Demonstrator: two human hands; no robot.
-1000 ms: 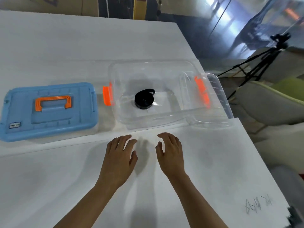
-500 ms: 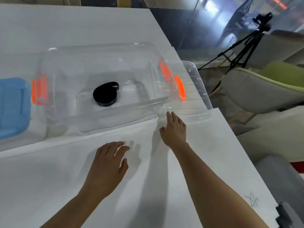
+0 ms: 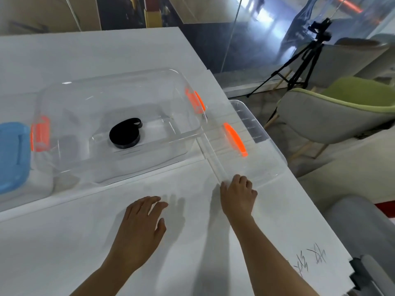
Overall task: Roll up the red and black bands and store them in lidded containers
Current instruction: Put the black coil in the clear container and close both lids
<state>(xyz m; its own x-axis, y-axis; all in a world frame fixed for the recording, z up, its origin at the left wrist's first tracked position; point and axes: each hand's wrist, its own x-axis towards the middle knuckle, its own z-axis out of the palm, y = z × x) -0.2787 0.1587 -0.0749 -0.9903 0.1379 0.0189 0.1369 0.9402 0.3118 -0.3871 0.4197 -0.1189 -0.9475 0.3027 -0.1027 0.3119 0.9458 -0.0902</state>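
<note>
1. Landmark: the clear container (image 3: 119, 124) stands open on the white desk (image 3: 64, 242). All places below are given relative to it.
2. The black band (image 3: 124, 134) lies rolled into a coil on the container floor, near the middle, with a short loose tail at its far right edge. The rolling and placing of this band appear done.
3. The clear lid (image 3: 254, 150), with its orange handle (image 3: 234, 139), lies flat just right of the container, its left rim close against the container's right wall. Part of it overhangs the desk edge.
4. The right hand (image 3: 238, 194) is at the lid's near left corner, fingers (image 3: 242, 180) curled over the rim. I judge they are taking hold of it, though the underside of the grip is hidden.
5. The left hand (image 3: 140, 227) hovers over or rests on the desk in front of the container, fingers spread and relaxed, holding nothing.
6. A blue lidded box (image 3: 12, 154) sits just left of the container, closed. No red band is in view; it may be inside, but that cannot be confirmed.
7. Step in hand, by my judgement: lidding the container.
8. The next move calls for lifting the lid, carrying it left over the opening, squaring it and pressing it down beneath the orange latches (image 3: 40, 133). The left hand could steady the far edge.
</note>
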